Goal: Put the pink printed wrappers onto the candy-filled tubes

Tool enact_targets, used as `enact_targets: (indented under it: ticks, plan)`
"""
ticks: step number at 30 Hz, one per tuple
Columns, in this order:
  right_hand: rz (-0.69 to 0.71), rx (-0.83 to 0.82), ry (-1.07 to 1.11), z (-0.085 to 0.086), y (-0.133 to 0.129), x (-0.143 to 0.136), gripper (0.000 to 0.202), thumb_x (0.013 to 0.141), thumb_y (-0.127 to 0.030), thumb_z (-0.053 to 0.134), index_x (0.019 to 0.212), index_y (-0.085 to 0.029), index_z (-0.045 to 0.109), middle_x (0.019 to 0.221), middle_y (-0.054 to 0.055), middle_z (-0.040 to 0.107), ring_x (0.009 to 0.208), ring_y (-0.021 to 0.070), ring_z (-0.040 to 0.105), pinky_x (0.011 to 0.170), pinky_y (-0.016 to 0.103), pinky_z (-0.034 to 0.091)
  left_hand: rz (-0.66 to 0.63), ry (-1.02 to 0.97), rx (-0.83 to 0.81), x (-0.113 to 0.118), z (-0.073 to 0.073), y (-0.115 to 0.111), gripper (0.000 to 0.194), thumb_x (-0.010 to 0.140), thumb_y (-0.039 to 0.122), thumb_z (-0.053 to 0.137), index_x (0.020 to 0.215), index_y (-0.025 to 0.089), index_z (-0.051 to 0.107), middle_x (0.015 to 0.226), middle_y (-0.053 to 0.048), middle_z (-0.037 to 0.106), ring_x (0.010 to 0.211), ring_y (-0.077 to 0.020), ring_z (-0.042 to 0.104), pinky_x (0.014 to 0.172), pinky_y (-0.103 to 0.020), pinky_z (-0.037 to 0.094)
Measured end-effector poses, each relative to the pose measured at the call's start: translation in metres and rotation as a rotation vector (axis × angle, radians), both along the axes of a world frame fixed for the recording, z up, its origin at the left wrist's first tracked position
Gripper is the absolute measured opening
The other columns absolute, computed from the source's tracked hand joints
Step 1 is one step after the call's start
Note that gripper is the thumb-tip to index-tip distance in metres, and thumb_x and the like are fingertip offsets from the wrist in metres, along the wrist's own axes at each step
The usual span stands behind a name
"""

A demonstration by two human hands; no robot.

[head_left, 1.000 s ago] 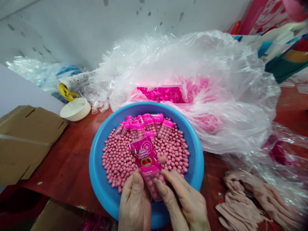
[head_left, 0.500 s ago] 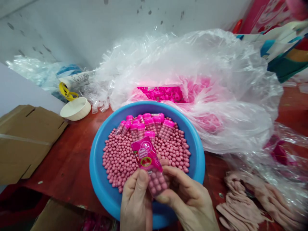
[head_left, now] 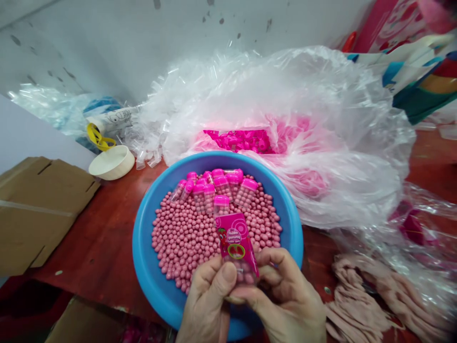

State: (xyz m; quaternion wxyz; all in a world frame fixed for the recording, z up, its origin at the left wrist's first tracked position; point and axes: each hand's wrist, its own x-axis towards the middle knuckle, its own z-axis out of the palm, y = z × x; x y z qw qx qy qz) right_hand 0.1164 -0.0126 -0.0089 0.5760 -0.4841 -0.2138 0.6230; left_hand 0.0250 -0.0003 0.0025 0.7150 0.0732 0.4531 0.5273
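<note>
Between my hands, over the front of a blue basin [head_left: 144, 286], is a small clear container of pink balls with a printed pink sleeve [head_left: 235, 238] around its upper part. My left hand [head_left: 212, 295] pinches its lower left side, thumb in front. My right hand [head_left: 285, 295] grips the lower right side and bottom, fingers bent. Pink candy balls [head_left: 189, 243] fill the basin. On them, toward the back, lie several filled clear containers with pink caps [head_left: 246, 190]; one stands just behind the sleeve.
Behind the basin, a large clear plastic bag [head_left: 339, 105] holds bright pink caps [head_left: 246, 140]. At left are a white round dish [head_left: 112, 163], yellow tape roll [head_left: 100, 138] and cardboard box [head_left: 43, 205]. Beige cloth [head_left: 360, 300] lies at right.
The held container has moved slightly right and down and is more upright. The sleeve now covers more of the balls inside it. Both hands still hold it.
</note>
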Motion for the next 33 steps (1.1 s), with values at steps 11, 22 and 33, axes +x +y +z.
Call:
enact_targets:
  ticks: [11, 22, 33]
  plan:
    - [0.050, -0.049, 0.041, 0.001, 0.001, 0.006, 0.038, 0.047, -0.025, 0.090, 0.066, -0.020, 0.058, 0.050, -0.007, 0.066, 0.035, 0.0063, 0.054, 0.035, 0.013, 0.046, -0.154, 0.014, 0.053, -0.001, -0.002, -0.004, 0.023, 0.058, 0.036, 0.084, 0.062, 0.016, 0.073, 0.048, 0.002, 0.060, 0.043, -0.0075, 0.051, 0.043, -0.019, 0.038]
    - [-0.002, 0.013, 0.049, -0.002, -0.003, 0.006, 0.039, 0.043, -0.027, 0.091, 0.065, -0.020, 0.060, 0.046, -0.009, 0.059, 0.033, 0.0047, 0.050, 0.032, 0.011, 0.045, -0.211, 0.020, 0.099, -0.004, 0.002, -0.008, 0.020, 0.058, 0.036, 0.084, 0.068, 0.019, 0.077, 0.050, 0.001, 0.065, 0.044, -0.0081, 0.054, 0.044, -0.019, 0.043]
    - [0.066, 0.053, 0.066, -0.007, -0.004, 0.011, 0.037, 0.050, -0.034, 0.089, 0.065, -0.019, 0.059, 0.048, -0.007, 0.061, 0.035, 0.0030, 0.050, 0.034, 0.010, 0.044, -0.302, 0.119, 0.129, -0.005, 0.006, -0.008, 0.029, 0.059, 0.044, 0.081, 0.066, 0.015, 0.075, 0.050, 0.002, 0.057, 0.045, -0.0062, 0.048, 0.046, -0.018, 0.043]
